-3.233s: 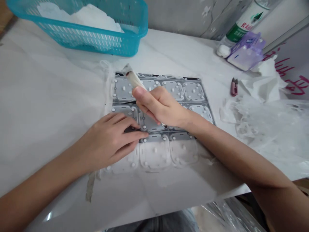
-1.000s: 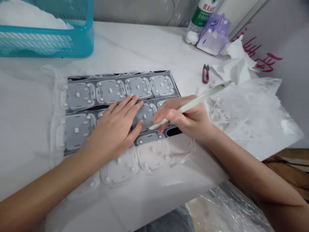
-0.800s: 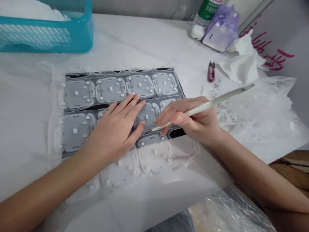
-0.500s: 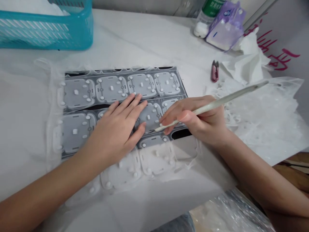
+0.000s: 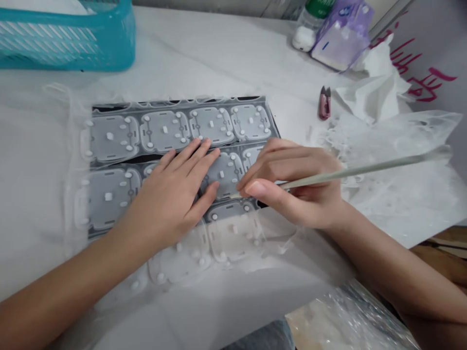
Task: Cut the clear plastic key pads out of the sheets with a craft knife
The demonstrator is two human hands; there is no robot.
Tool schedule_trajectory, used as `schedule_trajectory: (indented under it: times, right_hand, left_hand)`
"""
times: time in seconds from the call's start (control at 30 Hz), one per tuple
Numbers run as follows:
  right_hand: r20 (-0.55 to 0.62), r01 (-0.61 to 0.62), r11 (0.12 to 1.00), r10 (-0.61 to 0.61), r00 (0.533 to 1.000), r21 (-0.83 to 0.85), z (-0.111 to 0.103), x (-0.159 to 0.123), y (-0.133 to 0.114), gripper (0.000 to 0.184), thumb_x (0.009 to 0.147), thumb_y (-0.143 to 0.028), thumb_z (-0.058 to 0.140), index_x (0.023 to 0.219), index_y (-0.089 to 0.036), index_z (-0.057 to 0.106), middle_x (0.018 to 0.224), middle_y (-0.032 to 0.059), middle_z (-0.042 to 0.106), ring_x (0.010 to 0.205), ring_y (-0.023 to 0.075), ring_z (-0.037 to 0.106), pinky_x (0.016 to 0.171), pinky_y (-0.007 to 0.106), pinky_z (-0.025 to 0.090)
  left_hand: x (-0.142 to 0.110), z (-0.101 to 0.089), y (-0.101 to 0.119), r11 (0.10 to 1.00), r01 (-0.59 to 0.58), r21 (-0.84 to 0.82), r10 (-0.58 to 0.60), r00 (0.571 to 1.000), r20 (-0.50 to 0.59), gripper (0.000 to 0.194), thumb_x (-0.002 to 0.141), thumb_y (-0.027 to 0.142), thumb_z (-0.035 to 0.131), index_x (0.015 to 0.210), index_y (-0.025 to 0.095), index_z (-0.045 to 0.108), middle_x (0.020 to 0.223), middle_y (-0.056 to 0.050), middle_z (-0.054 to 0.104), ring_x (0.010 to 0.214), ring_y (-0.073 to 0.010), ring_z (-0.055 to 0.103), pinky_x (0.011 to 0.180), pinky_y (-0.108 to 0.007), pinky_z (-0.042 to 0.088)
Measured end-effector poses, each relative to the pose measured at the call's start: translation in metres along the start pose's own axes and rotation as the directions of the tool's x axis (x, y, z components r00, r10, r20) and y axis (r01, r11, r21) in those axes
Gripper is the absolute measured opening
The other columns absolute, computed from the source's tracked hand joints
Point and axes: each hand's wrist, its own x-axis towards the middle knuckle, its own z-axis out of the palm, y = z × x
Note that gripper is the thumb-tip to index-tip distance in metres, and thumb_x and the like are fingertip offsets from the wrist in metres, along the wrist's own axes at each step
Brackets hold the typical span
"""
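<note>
A sheet of grey rubbery keypad pads (image 5: 164, 130) with white nubs lies on a dark backing in the middle of the table. My left hand (image 5: 168, 194) rests flat on it, fingers spread, holding nothing. My right hand (image 5: 292, 187) grips a slim pale craft knife (image 5: 350, 171) like a pen, its tip (image 5: 232, 196) touching a pad beside my left thumb. A translucent white film (image 5: 233, 238) covers the pads of the lower row. My hands hide the middle of the sheet.
A teal plastic basket (image 5: 65, 48) stands at the far left of the white table. At the back right are a purple tissue packet (image 5: 343, 36), a bottle (image 5: 319, 7), small thread snips (image 5: 324, 103), crumpled tissue (image 5: 375, 82) and loose plastic film (image 5: 397, 184).
The knife handle has swung down from pointing up-right to nearly level, its tip staying by the pad. My left hand stays in place. The view has shifted slightly.
</note>
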Motion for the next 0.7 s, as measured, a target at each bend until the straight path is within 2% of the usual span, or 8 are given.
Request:
schedule_trajectory:
  times: [0.07, 0.17, 0.23, 0.3, 0.4, 0.57, 0.7]
  right_hand:
    - [-0.005, -0.040, 0.996, 0.041, 0.999, 0.079, -0.001, 0.000, -0.001, 0.023, 0.086, -0.027, 0.062, 0.065, -0.018, 0.062, 0.065, 0.0003, 0.067, 0.068, 0.0127, 0.064, 0.073, 0.030, 0.051]
    - [0.031, -0.153, 0.939, 0.151, 0.988, 0.307, -0.001, 0.000, 0.000, 0.016, 0.085, -0.027, 0.063, 0.076, -0.015, 0.066, 0.076, 0.0042, 0.070, 0.074, 0.0146, 0.065, 0.076, 0.032, 0.052]
    - [0.056, -0.177, 0.874, 0.170, 0.984, 0.454, 0.000, -0.002, 0.003, 0.022, 0.089, -0.028, 0.058, 0.074, -0.015, 0.067, 0.074, 0.0027, 0.069, 0.072, 0.0133, 0.065, 0.075, 0.030, 0.053]
    - [0.069, -0.193, 0.822, 0.186, 0.980, 0.536, 0.001, -0.003, 0.006, 0.036, 0.095, -0.032, 0.048, 0.067, -0.017, 0.066, 0.067, 0.0003, 0.067, 0.066, 0.0113, 0.064, 0.071, 0.027, 0.054]
    - [0.094, -0.216, 0.817, 0.197, 0.976, 0.534, 0.000, -0.004, 0.008, 0.052, 0.097, -0.041, 0.039, 0.058, -0.019, 0.064, 0.060, 0.0003, 0.066, 0.059, 0.0106, 0.062, 0.068, 0.027, 0.056]
    - [0.195, -0.204, 0.861, 0.125, 0.973, 0.467, -0.006, -0.004, 0.000, 0.052, 0.091, -0.053, 0.045, 0.058, -0.017, 0.065, 0.060, 0.0032, 0.066, 0.055, 0.0112, 0.062, 0.069, 0.029, 0.057]
    - [0.168, -0.212, 0.867, 0.151, 0.974, 0.451, -0.002, -0.006, -0.004, 0.064, 0.096, -0.054, 0.027, 0.054, -0.018, 0.059, 0.058, 0.0039, 0.063, 0.055, 0.0118, 0.060, 0.069, 0.032, 0.055]
  left_hand:
    - [0.000, -0.001, 0.000, 1.000, 0.000, -0.011, 0.000, 1.000, -0.001, 0.054, 0.096, 0.044, 0.020, 0.143, 0.018, 0.033, 0.153, -0.005, 0.028, 0.142, -0.0245, 0.023, 0.114, -0.047, 0.023]
    - [0.000, -0.001, 0.001, 1.000, 0.002, -0.014, -0.002, 1.000, 0.007, 0.055, 0.096, 0.044, 0.020, 0.142, 0.017, 0.034, 0.153, -0.005, 0.028, 0.142, -0.0248, 0.023, 0.113, -0.047, 0.023]
    - [0.000, -0.001, 0.001, 1.000, 0.007, -0.005, -0.007, 1.000, 0.006, 0.054, 0.096, 0.044, 0.022, 0.142, 0.018, 0.034, 0.153, -0.005, 0.028, 0.142, -0.0240, 0.022, 0.113, -0.047, 0.023]
    - [0.000, 0.000, 0.000, 1.000, 0.010, 0.003, -0.010, 1.000, -0.002, 0.053, 0.096, 0.043, 0.024, 0.143, 0.018, 0.033, 0.154, -0.004, 0.027, 0.142, -0.0232, 0.022, 0.114, -0.046, 0.023]
    - [0.000, 0.001, 0.000, 1.000, 0.008, 0.009, -0.007, 1.000, -0.010, 0.053, 0.097, 0.042, 0.025, 0.143, 0.019, 0.033, 0.154, -0.004, 0.027, 0.142, -0.0233, 0.022, 0.114, -0.046, 0.023]
    - [-0.001, -0.001, 0.002, 1.000, -0.005, -0.003, 0.005, 1.000, -0.003, 0.052, 0.097, 0.041, 0.029, 0.143, 0.017, 0.034, 0.154, -0.006, 0.027, 0.142, -0.0245, 0.021, 0.114, -0.044, 0.022]
    - [-0.002, -0.002, 0.002, 1.000, -0.001, -0.011, 0.001, 1.000, -0.006, 0.052, 0.097, 0.040, 0.028, 0.143, 0.018, 0.033, 0.154, -0.005, 0.028, 0.142, -0.0248, 0.022, 0.114, -0.045, 0.023]
